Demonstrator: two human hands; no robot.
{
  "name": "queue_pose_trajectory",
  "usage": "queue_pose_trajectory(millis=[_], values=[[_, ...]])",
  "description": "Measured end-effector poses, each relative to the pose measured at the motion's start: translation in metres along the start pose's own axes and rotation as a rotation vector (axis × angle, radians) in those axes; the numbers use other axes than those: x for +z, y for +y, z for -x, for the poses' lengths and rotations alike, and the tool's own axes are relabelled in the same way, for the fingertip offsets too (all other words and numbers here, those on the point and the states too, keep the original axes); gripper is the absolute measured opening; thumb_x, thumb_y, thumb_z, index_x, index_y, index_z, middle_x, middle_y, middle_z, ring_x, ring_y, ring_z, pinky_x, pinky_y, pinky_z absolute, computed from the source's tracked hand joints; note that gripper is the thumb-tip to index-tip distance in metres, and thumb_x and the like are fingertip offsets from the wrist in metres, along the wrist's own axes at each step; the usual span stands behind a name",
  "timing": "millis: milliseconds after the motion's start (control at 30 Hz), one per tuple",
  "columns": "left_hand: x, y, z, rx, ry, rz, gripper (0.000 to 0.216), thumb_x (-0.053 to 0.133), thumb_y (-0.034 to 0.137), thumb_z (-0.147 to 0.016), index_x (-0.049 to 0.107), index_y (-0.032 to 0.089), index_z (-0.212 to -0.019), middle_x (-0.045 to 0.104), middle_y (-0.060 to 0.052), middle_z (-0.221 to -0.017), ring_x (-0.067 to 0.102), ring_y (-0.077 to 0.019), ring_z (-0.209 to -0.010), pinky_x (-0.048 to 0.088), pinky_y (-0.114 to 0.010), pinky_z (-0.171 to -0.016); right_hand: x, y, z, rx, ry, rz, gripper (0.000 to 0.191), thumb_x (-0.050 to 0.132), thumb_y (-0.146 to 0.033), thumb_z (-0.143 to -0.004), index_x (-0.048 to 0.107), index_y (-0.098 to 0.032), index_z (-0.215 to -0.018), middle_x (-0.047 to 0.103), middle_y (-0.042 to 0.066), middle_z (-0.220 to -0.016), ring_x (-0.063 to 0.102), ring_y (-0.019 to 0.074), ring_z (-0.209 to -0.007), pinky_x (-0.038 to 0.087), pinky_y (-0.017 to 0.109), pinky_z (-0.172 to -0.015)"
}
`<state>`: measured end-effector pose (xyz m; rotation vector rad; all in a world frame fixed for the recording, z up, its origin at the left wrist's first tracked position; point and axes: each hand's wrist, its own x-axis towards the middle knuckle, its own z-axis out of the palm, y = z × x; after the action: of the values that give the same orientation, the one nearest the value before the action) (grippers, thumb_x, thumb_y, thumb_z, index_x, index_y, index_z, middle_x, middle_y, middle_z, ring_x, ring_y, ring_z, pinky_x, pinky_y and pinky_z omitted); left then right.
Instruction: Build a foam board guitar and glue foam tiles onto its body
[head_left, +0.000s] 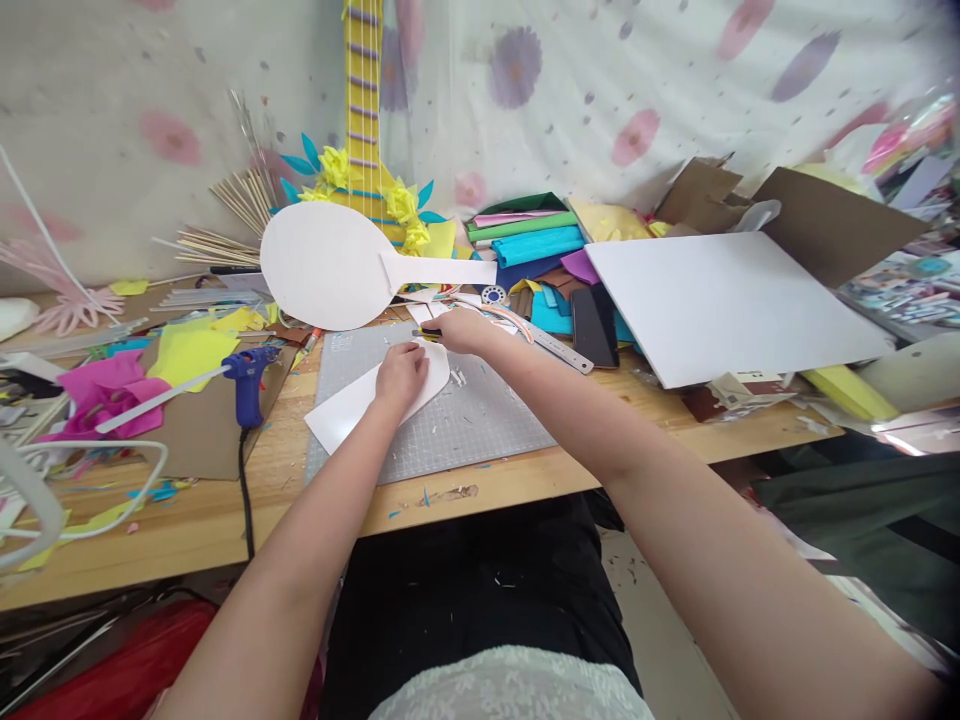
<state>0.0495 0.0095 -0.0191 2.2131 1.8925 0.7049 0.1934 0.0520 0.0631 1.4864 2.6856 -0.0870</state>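
On the grey cutting mat (487, 420) lies a white foam board piece (341, 410) with one rounded end and a straight-cut end. My left hand (403, 376) presses on its rounded part, fingers bent and close together, holding it against the mat. A yellow and black utility knife (430, 333) is gripped in my right hand (463, 331), its blade end at the board's far edge, just beyond my left fingers. Small white offcuts (459, 378) lie beside the rounded end. Where the blade meets the board is too small to make out.
Behind the mat stand a white paddle-shaped cutout (326, 262) and a yellow guitar-like craft (364, 110). A blue glue gun (251, 385) is left. A metal ruler (559, 348), a phone (595, 327) and a large white board (739, 305) are right.
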Motion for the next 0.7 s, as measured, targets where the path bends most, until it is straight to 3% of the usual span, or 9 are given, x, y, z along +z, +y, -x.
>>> queue_pose_trajectory(millis=[300, 533, 700], values=[[-0.001, 0.003, 0.000, -0.057, 0.017, 0.031, 0.030, 0.051, 0.022, -0.084, 0.071, 0.016, -0.106, 0.061, -0.009, -0.124, 0.050, -0.0238, -0.121, 0.040, -0.032, -0.104, -0.024, -0.006, -0.006, -0.066, -0.211, 0.134, 0.050, 0.049, -0.009, -0.084, 0.055, -0.021, -0.132, 0.066, 0.014, -0.118, 0.065, 0.0245, -0.097, 0.044, 0.030, -0.075], [0.000, 0.003, -0.002, -0.087, 0.023, 0.036, 0.030, 0.050, 0.023, -0.085, 0.071, 0.015, -0.106, 0.061, -0.010, -0.124, 0.050, -0.0234, -0.120, 0.040, -0.033, -0.105, -0.021, 0.013, 0.024, 0.011, -0.262, 0.013, 0.055, 0.048, -0.014, -0.086, 0.046, -0.028, -0.139, 0.072, 0.008, -0.099, 0.065, 0.0159, -0.067, 0.041, 0.026, -0.063], [0.000, 0.003, -0.003, -0.086, 0.006, 0.027, 0.032, 0.049, 0.023, -0.086, 0.070, 0.015, -0.107, 0.060, -0.010, -0.124, 0.050, -0.0245, -0.120, 0.039, -0.035, -0.105, -0.011, 0.034, 0.057, 0.071, -0.252, -0.091, 0.050, 0.047, -0.019, -0.087, 0.050, -0.029, -0.137, 0.072, 0.008, -0.091, 0.059, 0.0113, -0.053, 0.038, 0.023, -0.053]])
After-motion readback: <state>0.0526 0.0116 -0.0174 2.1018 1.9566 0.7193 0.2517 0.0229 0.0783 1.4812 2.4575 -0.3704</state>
